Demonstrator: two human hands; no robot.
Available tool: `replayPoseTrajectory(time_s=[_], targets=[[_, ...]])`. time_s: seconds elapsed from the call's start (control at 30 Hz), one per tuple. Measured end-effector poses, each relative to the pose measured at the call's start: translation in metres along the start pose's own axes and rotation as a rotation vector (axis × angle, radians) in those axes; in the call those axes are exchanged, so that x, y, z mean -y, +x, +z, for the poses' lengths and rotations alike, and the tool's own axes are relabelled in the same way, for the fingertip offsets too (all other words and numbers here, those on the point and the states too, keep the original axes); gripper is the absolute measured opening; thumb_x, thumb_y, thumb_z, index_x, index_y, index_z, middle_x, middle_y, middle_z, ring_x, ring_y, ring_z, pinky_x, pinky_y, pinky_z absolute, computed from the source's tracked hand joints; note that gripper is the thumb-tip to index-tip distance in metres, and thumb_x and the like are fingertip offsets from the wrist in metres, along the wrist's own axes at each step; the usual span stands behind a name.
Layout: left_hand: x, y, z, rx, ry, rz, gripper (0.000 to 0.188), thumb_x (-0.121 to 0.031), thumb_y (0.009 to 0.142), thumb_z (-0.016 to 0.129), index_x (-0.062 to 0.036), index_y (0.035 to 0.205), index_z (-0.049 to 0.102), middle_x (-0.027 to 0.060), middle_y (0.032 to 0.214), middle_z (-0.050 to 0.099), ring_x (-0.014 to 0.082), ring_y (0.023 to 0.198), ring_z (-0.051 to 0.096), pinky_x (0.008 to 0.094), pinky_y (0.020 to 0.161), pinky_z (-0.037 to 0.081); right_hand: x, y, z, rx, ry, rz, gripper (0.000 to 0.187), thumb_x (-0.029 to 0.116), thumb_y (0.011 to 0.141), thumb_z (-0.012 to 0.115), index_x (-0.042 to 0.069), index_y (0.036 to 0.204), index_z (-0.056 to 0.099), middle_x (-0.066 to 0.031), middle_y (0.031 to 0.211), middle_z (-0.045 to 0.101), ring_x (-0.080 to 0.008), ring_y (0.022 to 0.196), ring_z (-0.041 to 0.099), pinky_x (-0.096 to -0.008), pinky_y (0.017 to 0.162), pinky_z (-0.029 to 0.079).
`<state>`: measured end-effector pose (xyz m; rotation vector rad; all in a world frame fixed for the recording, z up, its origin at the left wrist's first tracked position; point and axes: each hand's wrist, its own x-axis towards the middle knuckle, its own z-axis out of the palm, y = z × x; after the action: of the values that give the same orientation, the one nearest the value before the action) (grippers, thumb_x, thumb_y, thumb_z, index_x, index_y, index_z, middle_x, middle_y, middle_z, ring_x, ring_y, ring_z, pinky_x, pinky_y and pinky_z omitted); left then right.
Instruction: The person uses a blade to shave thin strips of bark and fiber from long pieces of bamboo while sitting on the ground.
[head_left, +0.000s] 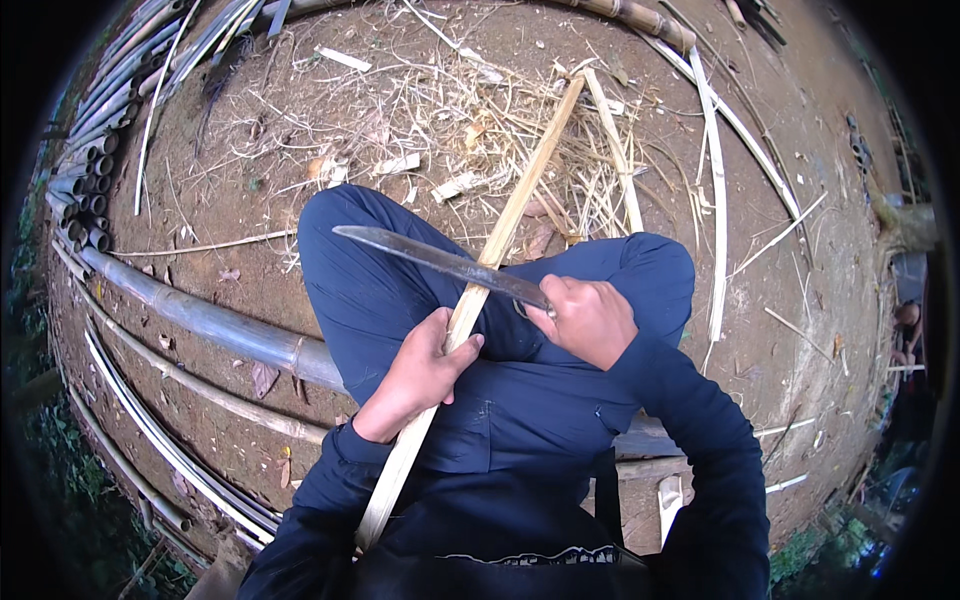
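Observation:
A long pale strip of split bamboo (532,180) runs slantwise across my lap, from near my waist to the shavings ahead. My left hand (425,368) is closed around its lower middle, thumb on top. In my right hand (590,318) is the handle of a machete, mostly hidden by the fingers. The dark machete (420,250) lies across the strip just above my left hand, its tip pointing left over my knee. Whether the edge bites into the strip I cannot tell.
Pale shavings (420,130) litter the brown ground ahead. A thick bamboo pole (220,318) lies at my left, below a stack of cut bamboo poles (95,180). Long split strips (716,200) lie at the right. Another person's hand (908,325) shows at the far right edge.

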<state>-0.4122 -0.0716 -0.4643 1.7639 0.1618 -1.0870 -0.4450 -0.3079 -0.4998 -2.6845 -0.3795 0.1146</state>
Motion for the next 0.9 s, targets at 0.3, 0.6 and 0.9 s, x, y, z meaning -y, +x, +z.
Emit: replayPoseTrajectory(time_s=[0.3, 0.6, 0.9], targets=[[-0.001, 0.003, 0.004, -0.022, 0.086, 0.012, 0.035, -0.023, 0.095, 0.069, 0.0050, 0.104, 0.051, 0.0076, 0.066, 0.057, 0.0126, 0.042, 0.054, 0.0291, 0.039, 0.044, -0.008, -0.010, 0.004, 0.034, -0.008, 0.038, 0.032, 0.026, 0.076, 0.081, 0.008, 0.084, 0.056, -0.0094, 0.072, 0.063, -0.0316, 0.063, 0.067, -0.0435, 0.055, 0.053], [-0.006, 0.009, 0.010, -0.028, 0.111, 0.034, 0.034, -0.025, 0.095, 0.071, 0.0033, 0.101, 0.053, 0.0029, 0.069, 0.055, 0.0087, 0.042, 0.049, 0.0257, 0.038, 0.040, -0.020, -0.009, 0.000, 0.055, -0.028, 0.129, 0.027, 0.020, 0.081, 0.078, 0.006, 0.086, 0.056, -0.0137, 0.072, 0.065, -0.0354, 0.065, 0.066, -0.0456, 0.057, 0.053], [-0.004, 0.008, 0.005, -0.047, 0.066, 0.019, 0.031, -0.024, 0.096, 0.069, 0.0016, 0.097, 0.052, 0.0031, 0.066, 0.054, 0.0091, 0.041, 0.049, 0.0269, 0.038, 0.040, -0.028, -0.002, -0.006, 0.087, -0.039, 0.110, 0.028, 0.023, 0.082, 0.076, 0.005, 0.088, 0.056, -0.0166, 0.070, 0.066, -0.0381, 0.064, 0.067, -0.0458, 0.059, 0.054]])
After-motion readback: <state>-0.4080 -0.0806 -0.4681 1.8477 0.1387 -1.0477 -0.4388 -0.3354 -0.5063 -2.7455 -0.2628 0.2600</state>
